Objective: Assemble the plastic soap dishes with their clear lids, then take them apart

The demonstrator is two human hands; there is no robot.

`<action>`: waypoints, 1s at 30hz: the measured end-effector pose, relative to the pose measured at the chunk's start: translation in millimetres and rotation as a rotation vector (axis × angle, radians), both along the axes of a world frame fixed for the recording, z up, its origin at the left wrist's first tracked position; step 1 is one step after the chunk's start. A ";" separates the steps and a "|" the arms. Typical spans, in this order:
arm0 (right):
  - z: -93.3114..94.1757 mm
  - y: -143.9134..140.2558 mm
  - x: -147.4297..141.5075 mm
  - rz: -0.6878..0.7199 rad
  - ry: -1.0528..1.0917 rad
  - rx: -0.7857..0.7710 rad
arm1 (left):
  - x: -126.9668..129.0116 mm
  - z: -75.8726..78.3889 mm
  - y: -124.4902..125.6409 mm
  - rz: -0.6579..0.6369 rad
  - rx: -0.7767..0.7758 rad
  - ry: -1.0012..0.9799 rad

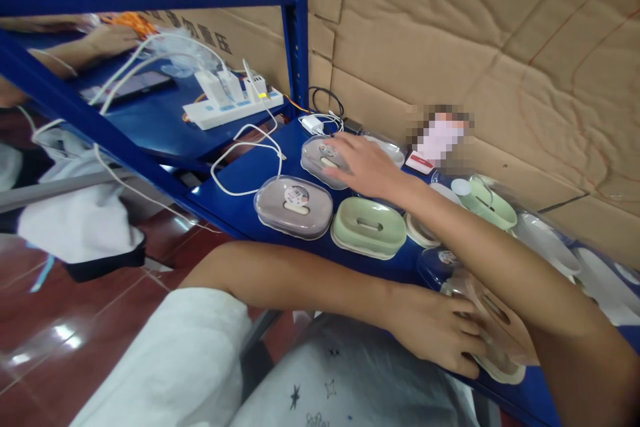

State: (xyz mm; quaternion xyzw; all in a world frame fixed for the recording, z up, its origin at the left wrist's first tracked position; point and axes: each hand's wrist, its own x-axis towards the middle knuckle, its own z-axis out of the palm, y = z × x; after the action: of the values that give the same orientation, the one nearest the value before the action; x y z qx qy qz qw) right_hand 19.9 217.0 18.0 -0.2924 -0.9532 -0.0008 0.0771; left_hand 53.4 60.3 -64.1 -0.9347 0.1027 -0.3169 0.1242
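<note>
My right hand point(367, 167) reaches across the blue shelf point(250, 177), its fingers spread flat on top of a grey soap dish in a clear case point(317, 155) at the back. My left hand point(437, 333) crosses under that arm and grips a beige soap dish in clear wrap point(495, 327) at the shelf's front edge. Between the hands lie a mauve soap dish in a clear case point(295, 207) and a bare green soap dish point(370, 227). Another green dish point(487, 203) sits further right, partly behind my forearm.
A white power strip point(230, 110) with chargers and loose white cables point(245, 160) lies at the back left beside a blue upright post point(295, 27). Cardboard point(475, 47) lines the wall. Another person's hand point(107, 40) rests near a phone point(135, 87). Several pale dishes point(575, 247) lie far right.
</note>
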 end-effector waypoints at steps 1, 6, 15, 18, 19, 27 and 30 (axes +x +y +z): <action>-3.3 -4.6 -5.3 0.014 -0.027 -0.023 | 0.2 0.0 0.0 0.003 0.009 0.007; -3.1 6.2 -8.8 -0.061 -0.005 -0.129 | 2.1 -3.0 -1.3 0.017 0.002 -0.020; 8.1 -8.5 -6.6 -0.094 0.053 0.218 | 3.6 -5.2 -2.3 0.022 0.016 -0.036; -2.9 -24.9 -25.8 0.037 -0.087 0.163 | 3.2 -4.7 -2.5 0.026 0.002 -0.004; -6.3 -26.5 -31.2 0.037 -0.128 0.125 | 3.1 -4.7 -2.6 0.030 0.000 0.005; -14.6 -2.6 -33.3 0.122 -0.234 -0.043 | 2.7 -3.6 -4.0 0.068 0.041 0.003; -7.9 6.9 -25.9 0.110 -0.171 -0.164 | 1.9 -3.2 -4.5 0.064 0.046 -0.014</action>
State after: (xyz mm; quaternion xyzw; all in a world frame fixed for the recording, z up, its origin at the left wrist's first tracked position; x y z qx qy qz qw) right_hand -6.0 223.9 10.1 -0.2441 -0.9677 0.0563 -0.0286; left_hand 55.3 55.8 -67.4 -0.9321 0.0789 -0.3170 0.1567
